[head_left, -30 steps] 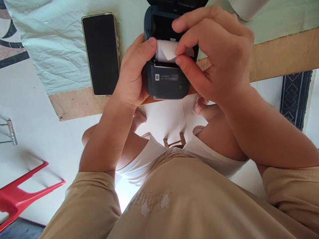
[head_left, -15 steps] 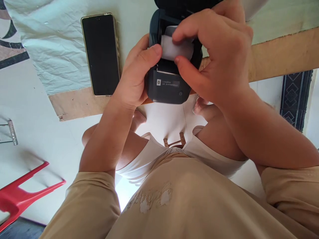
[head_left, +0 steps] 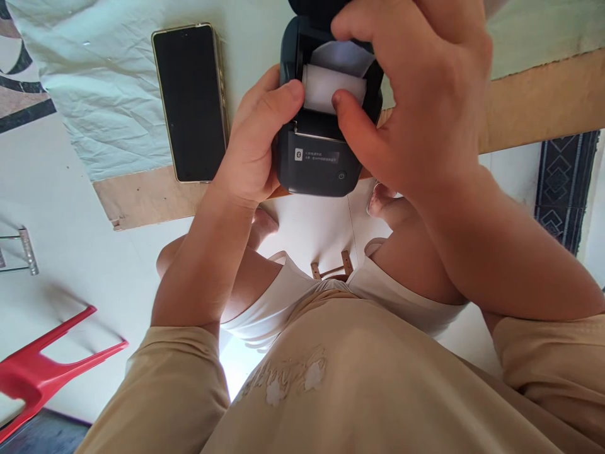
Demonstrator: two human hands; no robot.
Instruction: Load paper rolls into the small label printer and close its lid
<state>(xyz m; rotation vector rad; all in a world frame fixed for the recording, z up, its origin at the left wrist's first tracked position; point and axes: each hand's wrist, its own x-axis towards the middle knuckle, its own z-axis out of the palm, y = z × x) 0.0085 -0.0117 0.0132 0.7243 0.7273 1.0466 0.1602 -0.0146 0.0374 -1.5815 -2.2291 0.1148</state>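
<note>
A dark portable label printer is held over the table edge with its lid raised at the top of the view. My left hand is closed round the printer's left side, thumb at the rim of the paper bay. Inside the bay sits a white paper roll, with a loose paper flap behind it. My right hand is over the printer's right side, its thumb touching the roll. The right index finger is apart from the thumb, close to the lid; the other fingers are partly out of sight.
A smartphone with a dark screen lies on the table left of the printer. Pale green cloth covers the table, whose brown edge shows. On the floor are a red plastic stool and, at right, a dark patterned mat.
My right index finger has lifted off the paper roll and moved up towards the lid, while the thumb stays on the roll. The paper flap behind it shows more. My left hand keeps its hold.
</note>
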